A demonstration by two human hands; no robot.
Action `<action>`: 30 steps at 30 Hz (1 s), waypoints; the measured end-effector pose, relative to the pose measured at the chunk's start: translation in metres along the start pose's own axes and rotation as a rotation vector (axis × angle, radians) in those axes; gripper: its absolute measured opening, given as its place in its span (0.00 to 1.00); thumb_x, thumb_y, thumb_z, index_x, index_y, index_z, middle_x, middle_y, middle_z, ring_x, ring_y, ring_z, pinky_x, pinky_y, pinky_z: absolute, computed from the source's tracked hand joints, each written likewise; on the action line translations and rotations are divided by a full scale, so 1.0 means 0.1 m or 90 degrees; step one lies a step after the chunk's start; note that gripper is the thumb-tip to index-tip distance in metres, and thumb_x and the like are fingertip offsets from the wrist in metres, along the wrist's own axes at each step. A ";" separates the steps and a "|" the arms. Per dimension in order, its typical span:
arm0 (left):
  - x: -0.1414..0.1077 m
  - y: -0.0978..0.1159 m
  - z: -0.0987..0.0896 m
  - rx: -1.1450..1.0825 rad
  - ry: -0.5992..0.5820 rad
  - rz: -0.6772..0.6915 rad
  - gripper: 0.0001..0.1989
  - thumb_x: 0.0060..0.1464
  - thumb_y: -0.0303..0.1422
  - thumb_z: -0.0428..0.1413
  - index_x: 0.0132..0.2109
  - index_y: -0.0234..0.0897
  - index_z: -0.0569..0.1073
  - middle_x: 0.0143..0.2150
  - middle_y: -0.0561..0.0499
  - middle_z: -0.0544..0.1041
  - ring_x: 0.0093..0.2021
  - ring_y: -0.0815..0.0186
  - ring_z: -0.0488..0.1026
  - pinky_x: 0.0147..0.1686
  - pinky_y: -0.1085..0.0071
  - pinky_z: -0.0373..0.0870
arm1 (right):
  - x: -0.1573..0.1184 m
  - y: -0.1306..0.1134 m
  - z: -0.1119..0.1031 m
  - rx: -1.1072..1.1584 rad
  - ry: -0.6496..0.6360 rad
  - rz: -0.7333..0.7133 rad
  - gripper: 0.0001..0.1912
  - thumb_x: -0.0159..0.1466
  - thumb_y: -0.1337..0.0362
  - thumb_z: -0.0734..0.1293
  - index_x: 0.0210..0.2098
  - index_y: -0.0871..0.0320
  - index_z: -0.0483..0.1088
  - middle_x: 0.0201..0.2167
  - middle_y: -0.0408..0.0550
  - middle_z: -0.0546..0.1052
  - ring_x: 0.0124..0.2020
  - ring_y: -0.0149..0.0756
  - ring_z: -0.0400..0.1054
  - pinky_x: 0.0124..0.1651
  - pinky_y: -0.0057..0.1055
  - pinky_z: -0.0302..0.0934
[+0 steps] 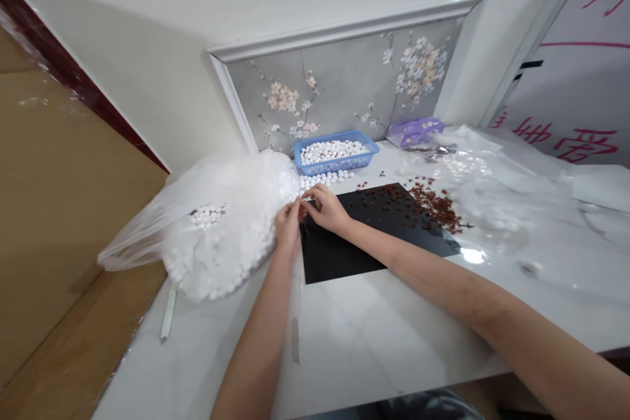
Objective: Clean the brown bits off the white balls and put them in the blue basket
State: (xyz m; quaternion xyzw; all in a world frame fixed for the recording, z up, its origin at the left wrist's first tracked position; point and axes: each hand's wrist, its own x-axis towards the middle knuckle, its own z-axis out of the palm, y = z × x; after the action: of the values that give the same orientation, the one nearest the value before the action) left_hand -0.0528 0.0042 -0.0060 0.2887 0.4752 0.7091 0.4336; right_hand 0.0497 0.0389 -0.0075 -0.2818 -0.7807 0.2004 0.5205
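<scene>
My left hand (289,222) and my right hand (325,209) meet above the left edge of a black mat (339,249). Both have their fingers pinched together at the fingertips; what lies between them is too small to make out. Small reddish-brown star-like pieces (436,205) are heaped on and beside the mat's right part. Just behind my hands, small white balls (327,178) lie in rows in front of a blue basket (361,161) filled with more white pieces.
A large clear bag of white balls (221,243) lies left of my hands. Clear plastic bags (497,190) spread over the table's right side, near a purple packet (416,132). A pale strip (168,314) lies at the left edge. Cardboard (54,210) stands at far left.
</scene>
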 end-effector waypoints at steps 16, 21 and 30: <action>0.02 -0.01 -0.03 0.033 -0.015 -0.004 0.12 0.35 0.36 0.64 0.23 0.32 0.71 0.20 0.56 0.71 0.22 0.75 0.67 0.28 0.76 0.65 | -0.03 -0.01 -0.05 -0.029 -0.049 0.000 0.06 0.61 0.65 0.59 0.34 0.58 0.67 0.32 0.46 0.67 0.25 0.28 0.61 0.30 0.26 0.57; 0.03 -0.01 -0.02 0.055 -0.008 0.007 0.15 0.32 0.39 0.65 0.23 0.32 0.70 0.20 0.56 0.71 0.22 0.75 0.67 0.26 0.77 0.64 | -0.07 -0.09 -0.14 -0.065 -0.086 0.000 0.09 0.61 0.64 0.59 0.39 0.58 0.68 0.35 0.47 0.68 0.26 0.29 0.62 0.30 0.26 0.57; -0.02 -0.01 0.01 0.167 -0.001 0.064 0.15 0.42 0.42 0.59 0.28 0.34 0.70 0.23 0.52 0.72 0.22 0.73 0.67 0.24 0.75 0.62 | 0.04 0.12 -0.17 -0.212 0.051 0.162 0.12 0.60 0.66 0.59 0.42 0.57 0.66 0.37 0.48 0.69 0.31 0.34 0.65 0.30 0.28 0.55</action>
State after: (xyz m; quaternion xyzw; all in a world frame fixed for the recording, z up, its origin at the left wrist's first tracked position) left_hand -0.0504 0.0032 -0.0067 0.3669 0.5482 0.6617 0.3565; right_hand 0.0667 0.0508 -0.0059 -0.4679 -0.7399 0.1209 0.4679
